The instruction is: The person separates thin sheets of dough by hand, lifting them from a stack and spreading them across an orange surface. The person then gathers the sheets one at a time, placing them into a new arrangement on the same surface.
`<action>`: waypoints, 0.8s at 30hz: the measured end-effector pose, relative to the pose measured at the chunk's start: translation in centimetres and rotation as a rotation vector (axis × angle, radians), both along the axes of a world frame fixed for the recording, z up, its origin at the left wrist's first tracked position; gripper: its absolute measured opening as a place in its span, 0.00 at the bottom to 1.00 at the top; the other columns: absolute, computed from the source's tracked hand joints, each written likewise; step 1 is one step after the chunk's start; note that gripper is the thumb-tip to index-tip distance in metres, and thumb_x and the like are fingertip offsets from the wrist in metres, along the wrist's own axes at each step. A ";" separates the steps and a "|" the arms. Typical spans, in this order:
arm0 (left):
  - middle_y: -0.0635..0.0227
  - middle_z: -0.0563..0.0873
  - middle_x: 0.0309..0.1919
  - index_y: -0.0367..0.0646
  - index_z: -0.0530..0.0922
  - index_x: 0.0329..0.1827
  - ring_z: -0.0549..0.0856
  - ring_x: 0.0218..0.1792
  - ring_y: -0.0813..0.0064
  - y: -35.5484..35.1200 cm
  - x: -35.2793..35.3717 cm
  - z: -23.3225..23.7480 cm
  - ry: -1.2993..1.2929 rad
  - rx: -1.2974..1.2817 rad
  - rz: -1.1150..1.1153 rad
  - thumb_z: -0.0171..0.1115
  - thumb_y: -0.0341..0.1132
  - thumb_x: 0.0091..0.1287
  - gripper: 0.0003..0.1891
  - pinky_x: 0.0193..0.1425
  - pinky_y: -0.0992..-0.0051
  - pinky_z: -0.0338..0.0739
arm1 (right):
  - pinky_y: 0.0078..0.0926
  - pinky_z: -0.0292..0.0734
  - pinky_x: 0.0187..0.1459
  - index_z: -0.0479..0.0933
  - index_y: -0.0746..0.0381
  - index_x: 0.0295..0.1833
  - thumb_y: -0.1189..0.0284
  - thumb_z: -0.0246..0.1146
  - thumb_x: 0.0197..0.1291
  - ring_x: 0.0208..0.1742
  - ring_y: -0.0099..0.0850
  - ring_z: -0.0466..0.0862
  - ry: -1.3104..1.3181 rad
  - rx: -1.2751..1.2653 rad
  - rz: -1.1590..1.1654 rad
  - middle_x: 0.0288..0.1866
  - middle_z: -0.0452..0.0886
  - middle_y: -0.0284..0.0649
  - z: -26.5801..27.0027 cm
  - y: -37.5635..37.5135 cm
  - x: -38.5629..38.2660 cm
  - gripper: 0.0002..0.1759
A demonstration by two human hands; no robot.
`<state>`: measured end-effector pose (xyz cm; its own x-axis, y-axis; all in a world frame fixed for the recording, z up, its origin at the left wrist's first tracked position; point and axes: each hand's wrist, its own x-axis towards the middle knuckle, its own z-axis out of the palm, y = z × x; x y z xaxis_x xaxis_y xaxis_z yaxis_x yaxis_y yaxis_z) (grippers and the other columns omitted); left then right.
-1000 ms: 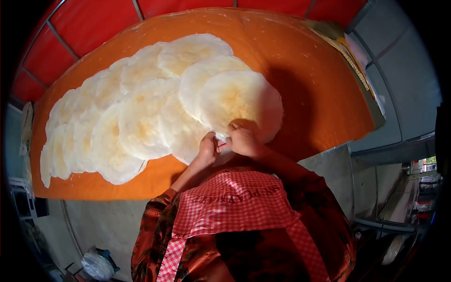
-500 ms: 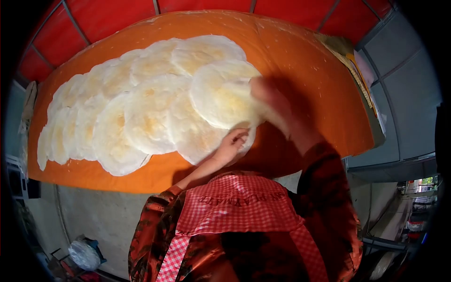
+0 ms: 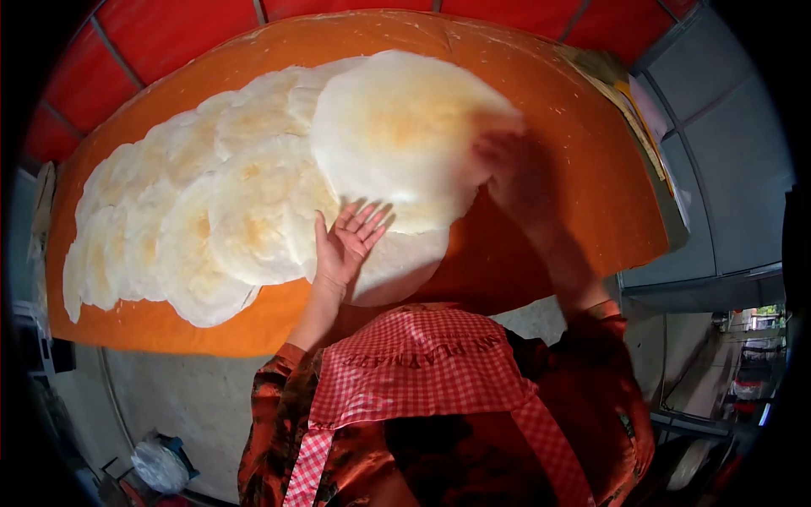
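Thin round flatbreads (image 3: 194,253), pale with browned centres, lie overlapping in rows on an orange cloth (image 3: 583,194). A larger-looking flatbread (image 3: 405,127) spreads over the right end of the rows, seemingly raised above them. At its right edge is my right hand (image 3: 507,165), smeared by motion; whether its fingers grip the edge cannot be made out. My left hand (image 3: 345,249) is open, palm up with fingers spread, just below the large flatbread's lower left edge. Another flatbread (image 3: 401,266) lies partly covered beneath, near the front edge of the cloth.
Red panels (image 3: 338,7) run behind the cloth-covered surface. Flat folded items (image 3: 629,106) lie along its right end, beside grey panels (image 3: 726,118). Concrete floor (image 3: 169,389) shows in front, with a plastic-wrapped object (image 3: 159,463) at lower left.
The flatbread by my right hand now looks larger and spread out, covering more of the others. My left hand has moved left and opened, palm up.
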<state>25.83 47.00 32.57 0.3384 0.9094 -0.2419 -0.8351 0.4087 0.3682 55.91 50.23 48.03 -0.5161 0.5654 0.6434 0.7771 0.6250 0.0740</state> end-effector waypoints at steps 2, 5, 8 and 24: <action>0.56 0.77 0.62 0.42 0.70 0.65 0.78 0.61 0.60 0.7 -0.5 -1.2 -0.116 -0.018 0.026 0.44 0.64 0.71 0.35 0.64 0.58 0.74 | 0.39 0.76 0.54 0.78 0.65 0.48 0.83 0.61 0.49 0.50 0.45 0.80 0.155 -0.106 -0.041 0.49 0.81 0.45 -6.9 -0.1 1.3 0.17; 0.58 0.78 0.62 0.42 0.71 0.64 0.76 0.63 0.58 1.7 -0.1 -3.0 -0.019 -0.115 0.035 0.54 0.53 0.71 0.27 0.68 0.55 0.70 | 0.34 0.77 0.49 0.73 0.65 0.55 0.80 0.62 0.56 0.49 0.39 0.82 0.632 -0.277 -0.237 0.52 0.79 0.44 -23.0 0.9 3.4 0.19; 0.57 0.77 0.62 0.40 0.70 0.64 0.75 0.63 0.55 2.1 -0.2 -5.9 0.125 -0.260 0.054 0.57 0.35 0.70 0.21 0.69 0.52 0.68 | 0.29 0.78 0.43 0.72 0.64 0.55 0.74 0.62 0.61 0.46 0.33 0.82 1.189 -0.595 -0.374 0.50 0.79 0.41 -26.5 -0.8 2.4 0.17; 0.56 0.81 0.56 0.36 0.72 0.59 0.81 0.56 0.57 3.3 1.4 -4.2 0.150 -0.312 0.161 0.54 0.32 0.72 0.15 0.64 0.56 0.76 | 0.38 0.78 0.48 0.72 0.53 0.60 0.53 0.67 0.60 0.54 0.35 0.78 2.237 -1.742 -0.094 0.54 0.77 0.41 -19.5 -5.1 -2.6 0.27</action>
<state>27.19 50.34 28.41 0.1369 0.8226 -0.5518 -0.8439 0.3885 0.3699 53.33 45.13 28.57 -0.2391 0.7269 -0.6438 -0.7334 -0.5697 -0.3709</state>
